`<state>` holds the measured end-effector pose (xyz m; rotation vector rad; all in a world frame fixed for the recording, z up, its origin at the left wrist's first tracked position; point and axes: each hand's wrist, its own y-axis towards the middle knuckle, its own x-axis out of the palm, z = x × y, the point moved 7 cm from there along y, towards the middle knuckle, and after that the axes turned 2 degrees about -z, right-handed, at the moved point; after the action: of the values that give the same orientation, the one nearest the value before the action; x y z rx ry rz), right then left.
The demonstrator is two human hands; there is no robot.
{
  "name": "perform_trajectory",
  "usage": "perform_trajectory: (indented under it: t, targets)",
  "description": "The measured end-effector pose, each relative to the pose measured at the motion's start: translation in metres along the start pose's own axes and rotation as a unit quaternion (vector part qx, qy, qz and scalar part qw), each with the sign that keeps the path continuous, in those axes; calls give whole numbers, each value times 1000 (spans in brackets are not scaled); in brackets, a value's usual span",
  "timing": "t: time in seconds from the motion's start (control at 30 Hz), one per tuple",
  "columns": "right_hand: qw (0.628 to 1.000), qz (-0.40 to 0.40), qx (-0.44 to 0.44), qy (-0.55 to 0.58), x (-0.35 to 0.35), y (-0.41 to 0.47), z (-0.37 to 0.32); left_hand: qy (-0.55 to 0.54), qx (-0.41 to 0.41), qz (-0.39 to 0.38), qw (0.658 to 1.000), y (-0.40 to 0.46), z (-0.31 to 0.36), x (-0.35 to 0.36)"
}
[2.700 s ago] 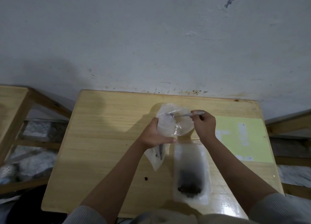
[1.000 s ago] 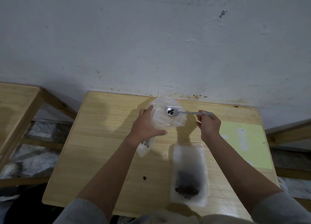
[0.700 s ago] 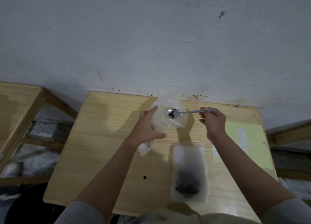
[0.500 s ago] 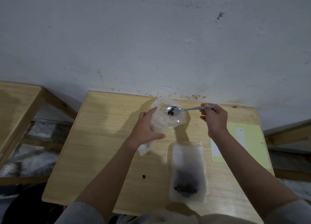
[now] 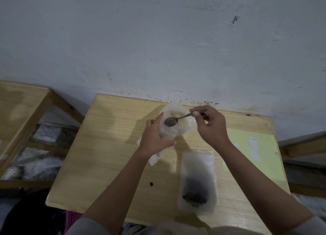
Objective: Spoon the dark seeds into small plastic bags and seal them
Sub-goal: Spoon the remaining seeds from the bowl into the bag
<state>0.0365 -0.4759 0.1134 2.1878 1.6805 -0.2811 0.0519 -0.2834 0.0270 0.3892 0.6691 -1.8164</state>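
Right hand (image 5: 211, 125) pinches metal spoon (image 5: 170, 121) handle, bowl over clear plastic bag (image 5: 178, 118) mouth. Left hand (image 5: 153, 137) grips the bag's side. Bag looks flimsy, slippery; hold near rim. Seed tray (image 5: 196, 180) sits nearer on the table (image 5: 105, 146).

Spoon (image 5: 170, 121) above bag (image 5: 178, 128), on table (image 5: 109, 146)

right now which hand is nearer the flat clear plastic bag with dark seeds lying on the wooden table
Right. The right hand holds a metal spoon just beyond the flat clear plastic bag; the left hand grips another bag farther left.
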Motion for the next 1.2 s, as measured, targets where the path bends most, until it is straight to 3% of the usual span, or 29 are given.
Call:
perform_trajectory:
  t: [0.1, 0.27, 0.47, 0.67, 0.93, 1.2]
  targets:
    - [997, 27, -65, -15, -5, 1, -12, 5, 3, 8, 1000, -3, -2, -3]
    - [987, 158, 15, 24, -29, 5, 17, 1, 17, 10, 1000, -9, -10, -8]
    - [988, 138, 34, -57, -7, -4, 48, -16, 10, -24, 1000, -11, -19, -4]
    - [973, 162, 161, -33, 13, 2, 76, -29, 6, -60, 998, 5, -11, 5]
    - [899, 231, 358, 104, 22, 5, 114, -45, -7, -25, 999, 33, -9, -2]
    - [833, 223, 453, 224, 42, 7, 129, -64, -13, -8, 998, 46, -11, -10]
